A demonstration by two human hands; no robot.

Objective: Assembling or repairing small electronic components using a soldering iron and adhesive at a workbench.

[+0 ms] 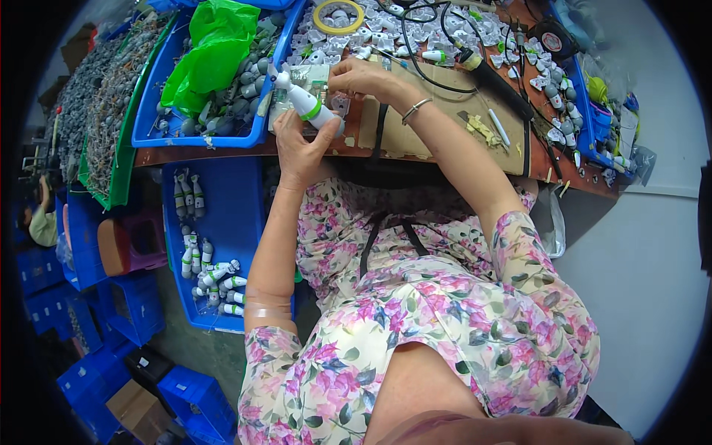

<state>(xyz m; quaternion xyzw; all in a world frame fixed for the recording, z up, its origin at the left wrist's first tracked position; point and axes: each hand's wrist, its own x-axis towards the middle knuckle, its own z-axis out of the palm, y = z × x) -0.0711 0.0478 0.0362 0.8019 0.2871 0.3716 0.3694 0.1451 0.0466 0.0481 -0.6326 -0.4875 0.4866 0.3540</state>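
Observation:
My left hand (300, 154) is closed around a white bottle-shaped plastic device (302, 101) with a bright green band, held tilted above the near edge of the bench. A narrower, forked white tip points up and to the left. Just right of it, my right hand (363, 78) has its fingers drawn together in a pinch over a clear bag or tray of small parts (311, 74). Whatever lies between those fingertips is too small or hidden to name. A tan cardboard sheet (445, 122) lies under my right forearm.
A blue bin (200, 139) of grey and white parts with a green bag (211, 52) stands at left. White shells (393, 30) cover the bench's back, beside a yellow tape ring (337, 16). A black-handled tool (498, 87) lies right. Below left, a blue crate (222, 170) holds similar devices.

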